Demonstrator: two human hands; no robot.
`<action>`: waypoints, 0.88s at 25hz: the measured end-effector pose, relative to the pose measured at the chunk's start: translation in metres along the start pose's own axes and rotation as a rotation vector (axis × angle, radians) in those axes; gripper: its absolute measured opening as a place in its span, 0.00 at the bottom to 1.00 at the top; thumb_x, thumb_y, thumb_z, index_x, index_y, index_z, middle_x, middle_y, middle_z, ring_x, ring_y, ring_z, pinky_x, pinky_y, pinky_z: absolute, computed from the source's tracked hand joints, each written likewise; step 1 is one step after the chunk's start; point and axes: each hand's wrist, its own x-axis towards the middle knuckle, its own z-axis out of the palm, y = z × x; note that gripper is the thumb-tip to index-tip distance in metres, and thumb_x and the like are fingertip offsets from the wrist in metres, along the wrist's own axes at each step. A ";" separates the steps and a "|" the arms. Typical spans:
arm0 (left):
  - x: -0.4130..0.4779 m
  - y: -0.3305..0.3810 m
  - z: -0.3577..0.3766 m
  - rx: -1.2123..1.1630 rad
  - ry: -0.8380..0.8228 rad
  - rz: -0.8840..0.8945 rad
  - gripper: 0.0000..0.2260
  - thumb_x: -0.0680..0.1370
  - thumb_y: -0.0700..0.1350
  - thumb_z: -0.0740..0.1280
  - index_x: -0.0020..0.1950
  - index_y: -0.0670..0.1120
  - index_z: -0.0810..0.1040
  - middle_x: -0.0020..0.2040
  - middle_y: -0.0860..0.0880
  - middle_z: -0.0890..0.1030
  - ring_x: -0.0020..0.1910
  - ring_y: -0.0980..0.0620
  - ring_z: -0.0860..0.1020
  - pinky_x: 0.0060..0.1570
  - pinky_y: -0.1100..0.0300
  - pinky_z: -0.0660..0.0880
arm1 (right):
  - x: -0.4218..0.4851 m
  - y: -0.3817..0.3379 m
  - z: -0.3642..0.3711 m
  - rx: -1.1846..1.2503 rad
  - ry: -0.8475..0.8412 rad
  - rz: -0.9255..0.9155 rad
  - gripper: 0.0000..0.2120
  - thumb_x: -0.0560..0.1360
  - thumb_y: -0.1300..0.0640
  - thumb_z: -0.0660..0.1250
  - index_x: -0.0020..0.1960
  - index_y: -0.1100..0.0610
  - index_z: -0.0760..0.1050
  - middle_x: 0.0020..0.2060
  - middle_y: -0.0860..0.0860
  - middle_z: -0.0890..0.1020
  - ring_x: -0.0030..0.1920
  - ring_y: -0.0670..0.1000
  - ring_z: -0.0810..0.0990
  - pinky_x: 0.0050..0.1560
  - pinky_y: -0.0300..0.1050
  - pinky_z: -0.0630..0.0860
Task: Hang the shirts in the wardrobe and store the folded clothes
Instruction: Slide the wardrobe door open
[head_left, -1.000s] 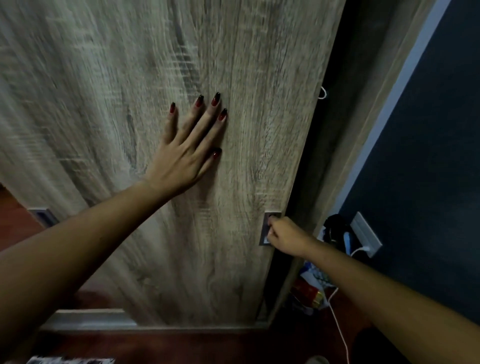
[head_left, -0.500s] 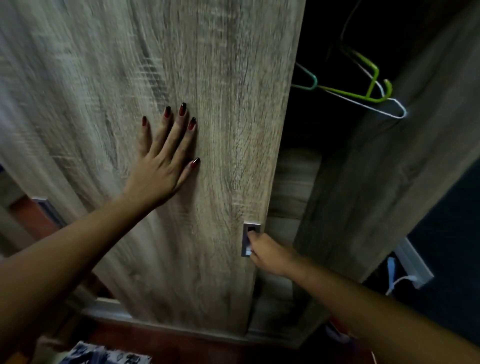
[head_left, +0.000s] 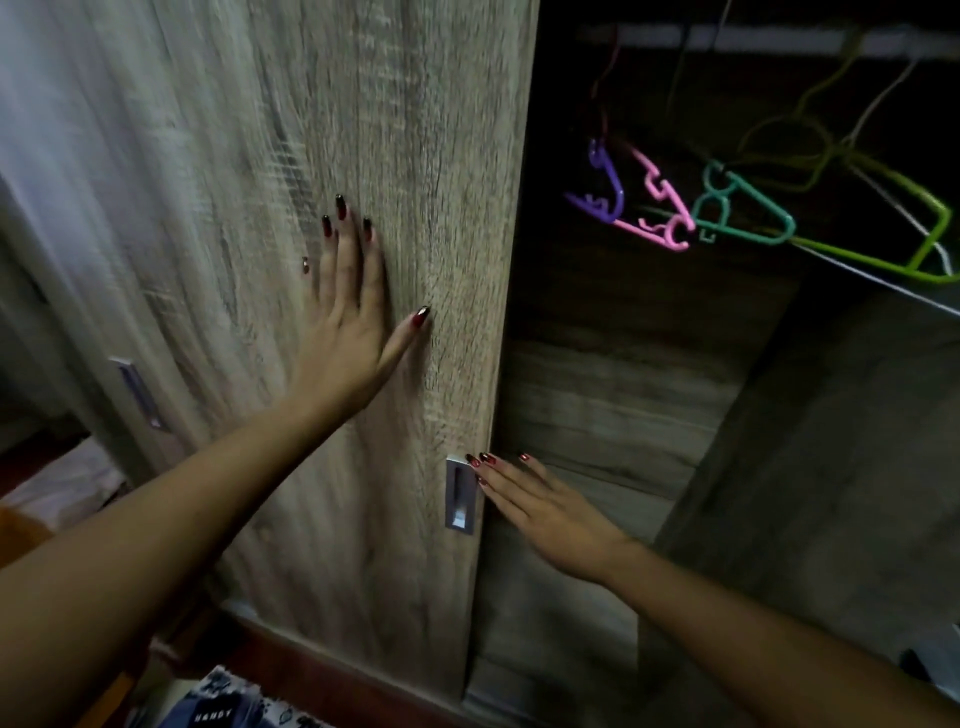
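The grey wood-grain sliding wardrobe door (head_left: 311, 130) fills the left and middle. My left hand (head_left: 348, 322) lies flat on it, fingers spread. My right hand (head_left: 540, 509) is open, its fingertips touching the door's right edge beside the metal recessed handle (head_left: 460, 493). To the right the dark wardrobe interior (head_left: 613, 322) stands open. Several empty hangers hang from the rail (head_left: 727, 36): a purple one (head_left: 602, 192), a pink one (head_left: 662, 218), a teal one (head_left: 748, 213) and a light green one (head_left: 904, 244). Patterned dark cloth (head_left: 223, 712) shows at the bottom edge.
A second door handle (head_left: 137, 389) sits on the door behind, at left. The wardrobe's right side panel (head_left: 831, 441) rises at right. A wooden shelf or drawer front (head_left: 613, 405) lies inside below the hangers. Reddish floor (head_left: 291, 660) runs along the base.
The door has slid to the left, baring more of the interior and more hangers. My right hand has let go of the handle recess and opened flat.
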 end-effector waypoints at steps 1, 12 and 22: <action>0.007 0.006 -0.002 -0.027 -0.011 -0.017 0.41 0.77 0.66 0.53 0.77 0.41 0.40 0.78 0.37 0.40 0.77 0.40 0.40 0.75 0.38 0.46 | 0.006 0.003 0.004 -0.022 -0.006 -0.014 0.32 0.68 0.61 0.57 0.72 0.60 0.63 0.75 0.56 0.62 0.75 0.54 0.60 0.73 0.54 0.58; 0.026 -0.018 -0.013 -0.054 -0.026 -0.170 0.59 0.65 0.78 0.58 0.76 0.39 0.37 0.77 0.36 0.36 0.76 0.38 0.36 0.72 0.33 0.49 | 0.080 -0.010 0.007 0.026 -0.037 -0.099 0.31 0.72 0.64 0.56 0.75 0.60 0.55 0.77 0.55 0.53 0.77 0.54 0.52 0.75 0.54 0.51; 0.017 -0.054 -0.019 -0.089 -0.097 -0.250 0.52 0.70 0.71 0.60 0.75 0.44 0.32 0.76 0.40 0.31 0.76 0.42 0.33 0.74 0.47 0.39 | 0.127 -0.023 0.001 -0.019 -0.090 -0.166 0.32 0.76 0.60 0.56 0.76 0.61 0.45 0.78 0.55 0.45 0.78 0.54 0.45 0.76 0.55 0.46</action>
